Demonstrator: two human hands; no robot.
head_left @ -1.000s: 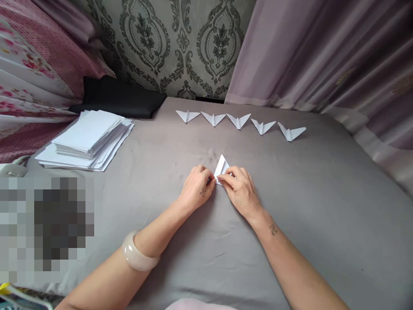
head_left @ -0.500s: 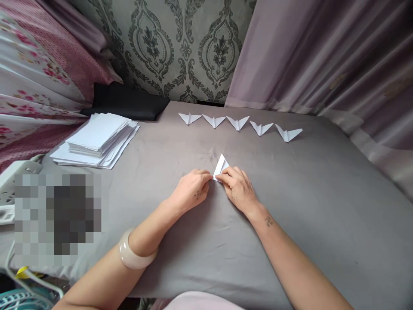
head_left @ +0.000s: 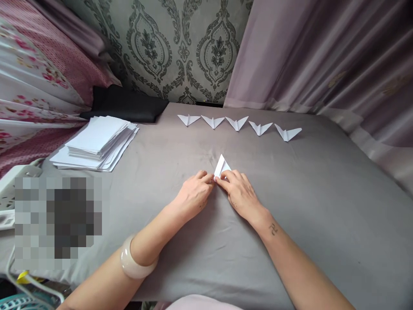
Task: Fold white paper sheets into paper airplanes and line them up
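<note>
A folded white paper triangle (head_left: 220, 165) lies on the gray cloth (head_left: 193, 267) between the two hands, its tip pointing away from the person. The left hand (head_left: 196, 193) has its fingertips drawn together on the near-left corner. The right hand (head_left: 240, 191) is clamped on the near-right part, thumb at the near edge and curled fingers covering that side. Beyond the triangle, well apart from both hands, five folded paper gliders (head_left: 237, 124) stand in a row; a paper stack (head_left: 93, 140) sits far left.
</note>
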